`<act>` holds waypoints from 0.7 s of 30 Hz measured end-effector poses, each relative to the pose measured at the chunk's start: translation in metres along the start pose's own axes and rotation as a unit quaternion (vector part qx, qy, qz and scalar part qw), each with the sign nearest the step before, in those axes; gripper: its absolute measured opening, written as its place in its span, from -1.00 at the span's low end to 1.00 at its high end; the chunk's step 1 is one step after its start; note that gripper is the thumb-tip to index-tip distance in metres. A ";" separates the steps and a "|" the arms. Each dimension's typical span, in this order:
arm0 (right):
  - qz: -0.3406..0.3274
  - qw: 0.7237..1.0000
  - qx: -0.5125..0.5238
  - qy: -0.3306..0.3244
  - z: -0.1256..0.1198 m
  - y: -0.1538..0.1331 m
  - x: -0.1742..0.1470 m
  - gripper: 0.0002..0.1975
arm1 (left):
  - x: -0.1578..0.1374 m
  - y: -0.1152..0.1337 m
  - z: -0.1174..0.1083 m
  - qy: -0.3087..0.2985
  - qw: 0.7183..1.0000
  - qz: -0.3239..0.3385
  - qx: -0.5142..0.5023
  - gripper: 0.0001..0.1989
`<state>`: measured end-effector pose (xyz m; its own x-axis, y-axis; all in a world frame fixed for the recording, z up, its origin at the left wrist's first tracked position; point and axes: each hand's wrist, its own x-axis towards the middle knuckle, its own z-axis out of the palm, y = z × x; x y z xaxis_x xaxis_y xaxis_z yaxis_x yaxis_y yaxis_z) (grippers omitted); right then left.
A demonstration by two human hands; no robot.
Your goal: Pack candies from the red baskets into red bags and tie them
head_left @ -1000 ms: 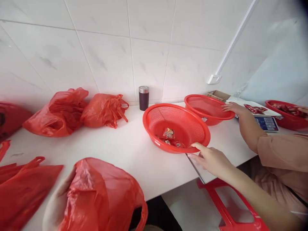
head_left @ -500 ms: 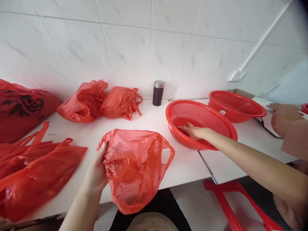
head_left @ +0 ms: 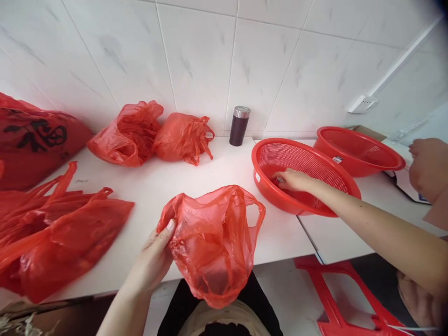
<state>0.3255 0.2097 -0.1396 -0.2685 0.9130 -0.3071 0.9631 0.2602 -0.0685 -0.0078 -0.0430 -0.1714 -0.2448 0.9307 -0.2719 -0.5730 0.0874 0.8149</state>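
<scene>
My left hand (head_left: 159, 249) is closed on the side of a thin red plastic bag (head_left: 215, 247). The bag hangs over the table's front edge and my lap, its mouth partly spread and one handle loop sticking out to the right. My right hand (head_left: 293, 180) reaches into a red perforated basket (head_left: 273, 198), its fingers curled at the bottom. Small dark, speckled bits show at the fingertips, too small to name. Part of the basket's inside is hidden by my forearm.
Red bags (head_left: 126, 135) (head_left: 182, 137) (head_left: 63, 238) and a large printed red bag (head_left: 42, 140) lie on the left. A dark tumbler (head_left: 239, 127) stands by the wall. Right are another basket (head_left: 360, 151), a person's hand (head_left: 429, 165) and a red stool (head_left: 325, 294).
My view has shifted, so the table things sit further right. My left hand has tilted the bag and moved a little right. My right hand stays in the basket, its fingers more curled.
</scene>
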 end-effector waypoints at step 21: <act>-0.315 0.803 0.500 -0.080 0.043 -0.170 -0.108 -0.61 | 0.007 0.002 0.014 -0.002 0.999 -0.027 -0.032 -0.67</act>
<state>0.1919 0.0536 -0.1356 -0.7794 0.6261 -0.0246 0.1903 0.1992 -0.9613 0.0006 -0.0314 -0.1641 -0.2089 0.9271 -0.3112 -0.6343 0.1137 0.7647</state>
